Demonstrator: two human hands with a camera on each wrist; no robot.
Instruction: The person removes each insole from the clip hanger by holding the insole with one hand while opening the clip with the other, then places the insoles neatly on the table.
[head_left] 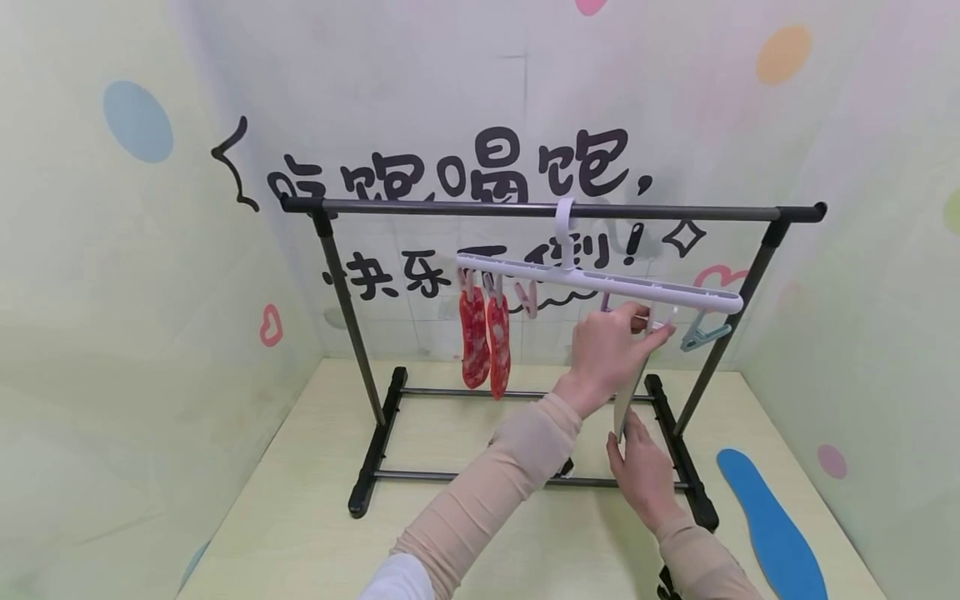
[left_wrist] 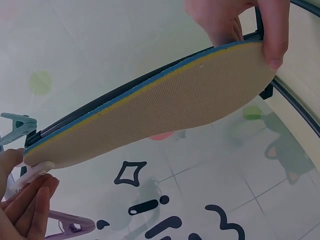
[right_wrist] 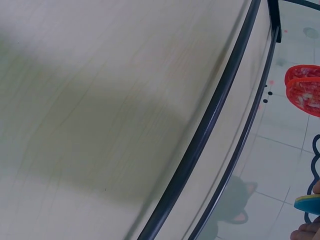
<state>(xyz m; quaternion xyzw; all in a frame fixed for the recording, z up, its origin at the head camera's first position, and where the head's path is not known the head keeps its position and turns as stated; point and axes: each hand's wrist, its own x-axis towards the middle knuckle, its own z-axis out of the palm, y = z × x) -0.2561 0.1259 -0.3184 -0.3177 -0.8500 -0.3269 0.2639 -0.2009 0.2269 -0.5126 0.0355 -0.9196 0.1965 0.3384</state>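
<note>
A beige insole [left_wrist: 150, 97] with a blue and yellow edge hangs nearly upright below a lilac clip hanger [head_left: 600, 282]. My left hand [head_left: 609, 350] is at its upper, narrower end and pinches a pale clothespin [left_wrist: 34, 175] there. Whether the clothespin's jaws bear on the insole I cannot tell. Lower down, my right hand [head_left: 647, 471] holds the wider end between thumb and fingers. A purple clothespin [left_wrist: 72, 223] hangs beside my left hand. In the right wrist view, only a corner of the insole [right_wrist: 307, 204] and some fingertips show.
The hanger hooks over a black rack's top bar [head_left: 450, 208]. Two red mottled, insole-shaped pieces [head_left: 474, 337] hang from its left clips, near a pink clothespin [head_left: 528, 300]. A teal clothespin [head_left: 705, 332] hangs at right. A blue insole [head_left: 776, 529] lies on the table [head_left: 300, 500].
</note>
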